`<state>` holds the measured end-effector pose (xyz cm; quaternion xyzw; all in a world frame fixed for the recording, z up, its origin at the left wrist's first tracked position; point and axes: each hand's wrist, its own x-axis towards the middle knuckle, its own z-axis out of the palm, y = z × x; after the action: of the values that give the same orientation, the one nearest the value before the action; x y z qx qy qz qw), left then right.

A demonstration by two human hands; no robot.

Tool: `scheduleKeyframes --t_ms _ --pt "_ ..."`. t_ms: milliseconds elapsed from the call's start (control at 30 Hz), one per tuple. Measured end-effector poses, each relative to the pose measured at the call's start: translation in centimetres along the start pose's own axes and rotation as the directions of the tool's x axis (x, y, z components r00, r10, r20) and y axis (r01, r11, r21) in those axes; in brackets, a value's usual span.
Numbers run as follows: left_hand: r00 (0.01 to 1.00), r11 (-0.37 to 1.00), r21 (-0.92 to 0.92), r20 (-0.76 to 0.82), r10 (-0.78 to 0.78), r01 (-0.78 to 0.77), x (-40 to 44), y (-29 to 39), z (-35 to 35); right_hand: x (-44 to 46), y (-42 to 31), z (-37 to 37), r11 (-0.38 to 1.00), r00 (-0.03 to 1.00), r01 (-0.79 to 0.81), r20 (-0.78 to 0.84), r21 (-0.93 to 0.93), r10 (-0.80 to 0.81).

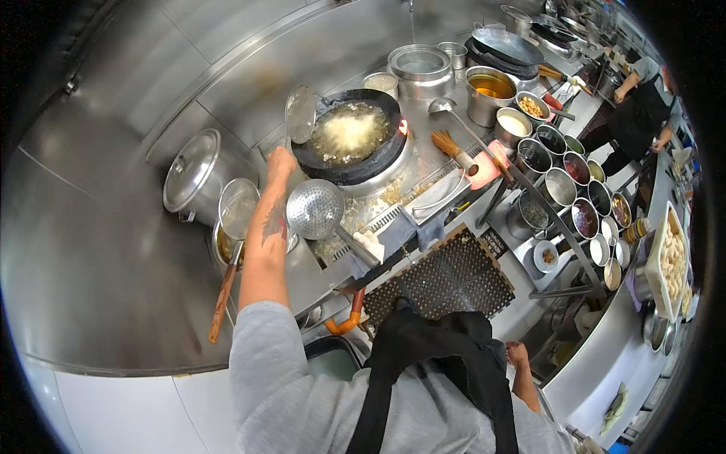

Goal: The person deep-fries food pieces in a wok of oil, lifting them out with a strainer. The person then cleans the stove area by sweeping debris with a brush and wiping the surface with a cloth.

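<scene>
My left arm stretches up to the wok (pixel 387 155), seen from above. My left hand (pixel 281 165) is closed, its fingers curled round what looks like the thin handle of a round metal utensil (pixel 300 113); mesh or solid, I cannot tell. The utensil's head stands tilted at the wok's left rim. Pale, frothing food (pixel 352 131) sits in the middle of the wok, and flame (pixel 404 127) shows at the right rim.

My right hand (pixel 517 353) is low beside my black apron (pixel 435 340), fingers partly bent; whether it holds anything, I cannot tell.

Near my left forearm are a perforated skimmer (pixel 314 209), a wood-handled strainer (pixel 238 206) and a lidded pot (pixel 206 175).

I judge the utensil stiff and fairly light when empty, heavier at the head when loaded, and slippery if oily. The far end of its handle is the place to grip, away from the heat. The food is probably soft and easily broken.
</scene>
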<state>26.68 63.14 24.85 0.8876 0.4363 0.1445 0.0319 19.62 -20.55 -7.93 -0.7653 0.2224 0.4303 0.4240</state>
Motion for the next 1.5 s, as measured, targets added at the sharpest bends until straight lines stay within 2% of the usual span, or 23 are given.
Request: scheduleKeyframes --t_ms 33,133,200,300,367,400,500,567,600,733,867,900,933,1000,1033,1067,1100,1167,1200,1300,1367,1433,1500 --pt "1.0 1.0 0.003 -0.001 0.004 -0.004 1.8 -1.3 1.6 0.3 -1.3 -0.2 0.997 0.997 0.074 -0.005 0.003 -0.074" --pt "0.879 0.904 -0.304 0.455 -0.141 0.302 4.0 -5.1 2.8 0.9 -4.2 -0.4 0.994 0.994 0.107 0.003 -0.015 -0.107" --pt "0.648 0.471 -0.528 0.751 -0.13 0.707 2.0 -6.2 1.1 2.8 -4.3 -1.2 0.999 0.999 0.033 0.019 -0.018 -0.033" --pt "0.724 0.425 -0.602 0.65 -0.23 0.676 -1.3 -3.9 -2.4 6.3 -4.8 -3.3 0.981 0.994 -0.033 0.094 -0.193 0.052" --pt "0.745 0.497 -0.578 0.618 -0.251 0.647 -2.0 -1.6 -4.1 8.6 -5.4 -4.6 0.979 0.993 -0.037 0.1 -0.198 0.058" --pt "0.746 0.75 -0.387 0.634 -0.206 0.536 -2.0 -0.2 -4.7 10.0 -5.7 -5.3 0.98 0.994 -0.043 0.087 -0.195 0.061" --pt "0.653 0.961 0.002 0.733 -0.191 0.278 -2.1 4.3 -6.9 15.2 -8.3 -7.3 0.972 0.979 0.001 0.196 -0.236 0.047" --pt "0.528 0.562 -0.285 0.781 -0.333 0.776 -3.5 7.2 -8.4 17.6 -10.4 -8.8 0.978 0.97 0.078 0.242 -0.192 -0.03" --pt "0.395 0.417 -0.277 0.89 -0.229 0.866 -4.0 7.4 -9.1 19.3 -11.3 -9.2 0.985 0.974 0.053 0.226 -0.162 -0.015" --pt "0.333 0.098 -0.324 0.938 -0.092 0.941 -8.2 6.8 -8.3 22.5 -14.9 -11.0 0.984 0.975 0.106 0.21 -0.141 -0.075" --pt "0.504 0.015 -0.504 0.862 -0.065 0.864 -13.5 7.2 -8.1 24.6 -18.0 -11.3 0.98 0.97 0.112 0.234 -0.166 -0.071" --pt "0.552 -0.02 -0.556 0.828 -0.097 0.831 -14.4 7.9 -8.5 27.7 -17.8 -10.4 0.579 0.804 0.595 0.436 -0.558 -0.405" --pt "0.562 -0.026 -0.565 0.824 -0.073 0.825 -15.0 9.7 -9.7 30.3 -17.6 -8.5 -0.137 0.498 0.773 0.726 -0.62 -0.473" --pt "0.592 0.023 -0.593 0.8 -0.096 0.805 -14.1 8.4 -9.3 33.5 -19.4 -1.6 -0.071 0.346 0.823 0.597 -0.563 -0.724" --pt "0.611 0.072 -0.607 0.783 -0.115 0.791 -13.5 7.4 -9.0 21.1 -29.4 -0.5 0.414 0.747 0.664 0.524 -0.623 -0.409" --pt "0.611 0.091 -0.606 0.772 -0.174 0.791 -12.8 7.7 -9.2 20.3 -30.8 3.1 0.504 0.734 0.671 0.393 -0.543 -0.554" --pt "0.619 0.082 -0.616 0.765 -0.177 0.784 -12.3 8.4 -9.6 21.2 -32.8 6.6 0.42 0.634 0.768 0.482 -0.483 -0.605" --pt "0.709 0.498 -0.532 0.644 -0.287 0.684 -11.5 10.4 -11.0 20.8 -37.2 13.3 0.379 0.536 0.842 0.519 -0.384 -0.666" --pt "0.732 0.667 -0.405 0.599 -0.323 0.626 -11.6 12.9 -12.2 20.7 -38.3 16.0 0.506 0.655 0.751 0.38 -0.424 -0.653" --pt "0.798 0.762 -0.375 0.526 -0.293 0.528 -9.5 12.5 -10.8 19.4 -40.4 21.4 0.488 0.647 0.751 0.351 -0.444 -0.677" --pt "0.822 0.784 -0.364 0.481 -0.304 0.503 -8.5 11.1 -10.5 20.9 -39.8 25.0 0.535 0.653 0.757 0.437 -0.374 -0.619" --pt "0.779 0.55 -0.56 0.528 -0.338 0.619 -7.3 8.2 -10.2 22.6 -37.7 25.8 0.587 0.653 0.745 0.522 -0.316 -0.549" --pt "0.727 0.494 -0.552 0.618 -0.298 0.671 -5.4 1.4 -8.3 22.5 -35.8 24.1 0.475 0.693 0.72 0.495 -0.506 -0.524"
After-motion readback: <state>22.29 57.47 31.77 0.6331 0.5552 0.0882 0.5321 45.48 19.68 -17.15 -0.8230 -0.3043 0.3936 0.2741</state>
